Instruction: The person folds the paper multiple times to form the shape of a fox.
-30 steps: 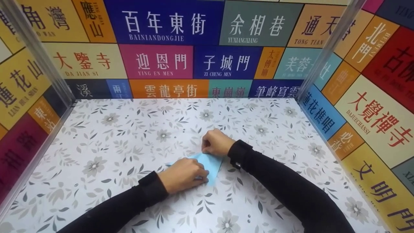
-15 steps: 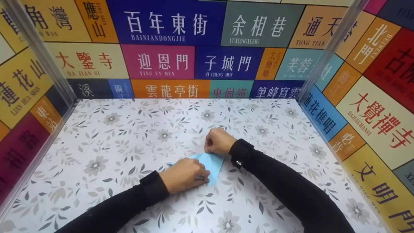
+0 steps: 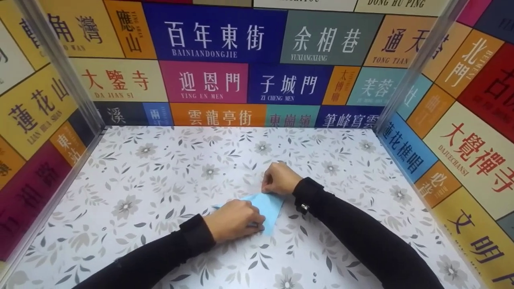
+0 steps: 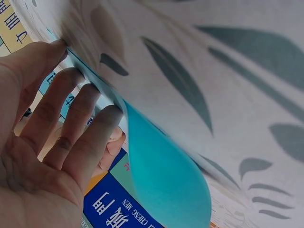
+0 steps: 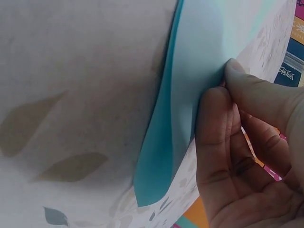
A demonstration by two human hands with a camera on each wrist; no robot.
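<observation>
A sheet of light blue paper (image 3: 268, 208), folded over, lies on the patterned tabletop between both hands. My left hand (image 3: 235, 220) holds its near left side with bent fingers. In the left wrist view, the fingertips (image 4: 110, 113) and thumb meet the paper (image 4: 166, 175) along its edge, and a loose flap curves away beyond them. At the far edge, my right hand (image 3: 281, 178) pinches the sheet between thumb and index finger. The right wrist view shows the paper (image 5: 190, 90) doubled, with its layers gaping at the near end. Part of the sheet is hidden under the left hand.
The tabletop (image 3: 160, 168) is white with grey flowers and leaves. Upright panels with coloured name blocks (image 3: 217, 40) close it in at the back, left and right. Clear strips (image 3: 417, 64) run up the back corners.
The head view has tilted and shifted a little, so everything sits slightly lower and further right. Both hands keep their hold on the paper with hardly any movement.
</observation>
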